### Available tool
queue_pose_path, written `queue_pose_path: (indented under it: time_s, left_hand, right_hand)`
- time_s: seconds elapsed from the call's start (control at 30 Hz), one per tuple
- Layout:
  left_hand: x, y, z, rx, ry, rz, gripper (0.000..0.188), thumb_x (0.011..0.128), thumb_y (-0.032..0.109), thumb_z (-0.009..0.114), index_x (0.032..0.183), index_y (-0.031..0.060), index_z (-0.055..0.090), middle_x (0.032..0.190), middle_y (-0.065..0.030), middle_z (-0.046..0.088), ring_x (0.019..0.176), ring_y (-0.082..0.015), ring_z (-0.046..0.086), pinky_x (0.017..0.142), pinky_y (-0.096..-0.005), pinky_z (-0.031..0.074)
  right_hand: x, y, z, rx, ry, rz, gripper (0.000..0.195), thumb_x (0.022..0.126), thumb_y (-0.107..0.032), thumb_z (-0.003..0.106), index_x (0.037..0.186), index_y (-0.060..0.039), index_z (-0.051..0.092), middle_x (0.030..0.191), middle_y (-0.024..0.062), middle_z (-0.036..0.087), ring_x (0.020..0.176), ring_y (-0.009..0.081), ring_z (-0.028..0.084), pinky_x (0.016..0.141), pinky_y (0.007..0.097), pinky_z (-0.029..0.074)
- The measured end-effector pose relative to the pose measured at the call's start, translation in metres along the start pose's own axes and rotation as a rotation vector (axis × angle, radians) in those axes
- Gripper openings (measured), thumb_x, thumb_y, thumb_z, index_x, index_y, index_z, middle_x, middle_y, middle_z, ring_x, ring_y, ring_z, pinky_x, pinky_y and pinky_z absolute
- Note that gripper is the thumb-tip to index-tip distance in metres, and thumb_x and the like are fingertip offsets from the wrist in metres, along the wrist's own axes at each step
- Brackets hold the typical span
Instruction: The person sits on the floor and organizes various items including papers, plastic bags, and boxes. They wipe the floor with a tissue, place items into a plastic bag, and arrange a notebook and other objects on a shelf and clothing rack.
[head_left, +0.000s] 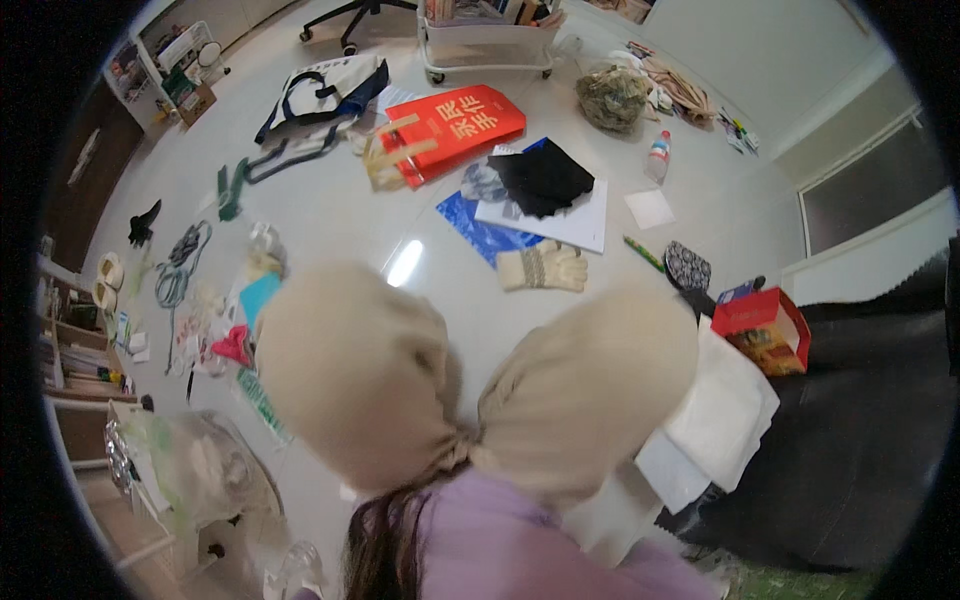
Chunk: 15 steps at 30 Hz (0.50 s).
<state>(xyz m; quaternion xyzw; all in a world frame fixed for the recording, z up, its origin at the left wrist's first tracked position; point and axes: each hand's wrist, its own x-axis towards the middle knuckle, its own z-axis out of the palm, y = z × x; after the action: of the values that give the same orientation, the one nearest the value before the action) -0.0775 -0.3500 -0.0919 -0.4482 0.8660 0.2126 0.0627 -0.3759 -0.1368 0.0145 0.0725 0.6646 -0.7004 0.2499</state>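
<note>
Neither of my hands is in view; parts of my purple sleeves (660, 570) show at the bottom edge. My knees in beige trousers fill the middle. On the floor beyond them lies a cream knitted glove (544, 268) with a grey patterned cuff. Behind the glove, a piece of black fabric (546, 178) rests on white paper (585, 221) and a blue plastic sheet (480, 225). A red paper bag (465, 131) lies farther back. To the right are a green pencil-like stick (643, 253), a patterned oval case (686, 265) and an open red box (763, 330).
A white wheeled cart (487, 45) stands at the back, near a plastic bottle (657, 157) and a crumpled brownish bundle (613, 97). Cords (180, 270) and a pink cloth (234, 346) lie left. White cloth (724, 412) and black sheeting (840, 450) cover floor at right.
</note>
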Motion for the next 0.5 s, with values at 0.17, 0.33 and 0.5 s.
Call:
queue_pose_path:
  time_s: [0.17, 0.33, 0.5]
  left_hand:
    - [0.041, -0.011, -0.039, 0.163, -0.187, 0.006, 0.028, 0.08, 0.022, 0.055, 0.101, 0.0028, 0.055, 0.078, -0.0139, 0.06, 0.075, -0.0289, 0.059, 0.072, -0.0396, 0.046]
    - [0.12, 0.0, -0.116, 0.476, -0.463, 0.158, 0.028, 0.08, 0.023, 0.056, 0.1, 0.0031, 0.056, 0.079, -0.0146, 0.06, 0.076, -0.0302, 0.059, 0.073, -0.0408, 0.046]
    - [0.251, 0.067, -0.209, 0.723, -0.565, 0.545, 0.028, 0.079, 0.024, 0.056, 0.098, 0.0034, 0.057, 0.079, -0.0153, 0.06, 0.078, -0.0314, 0.06, 0.074, -0.042, 0.046]
  right_hand:
    - [0.008, 0.037, 0.048, -0.048, -0.131, 0.214, 0.016, 0.087, -0.015, 0.051, 0.094, -0.002, 0.056, 0.078, 0.0033, 0.056, 0.058, 0.0083, 0.047, 0.054, 0.0193, 0.039]
    - [0.07, 0.002, 0.064, 0.046, -0.07, 0.078, 0.016, 0.087, -0.015, 0.051, 0.095, -0.0017, 0.056, 0.079, 0.0032, 0.057, 0.058, 0.0076, 0.047, 0.054, 0.0187, 0.039]
    - [0.166, -0.074, 0.112, 0.135, -0.093, -0.193, 0.017, 0.087, -0.015, 0.051, 0.095, -0.0013, 0.056, 0.079, 0.0031, 0.057, 0.058, 0.0069, 0.047, 0.053, 0.0182, 0.038]
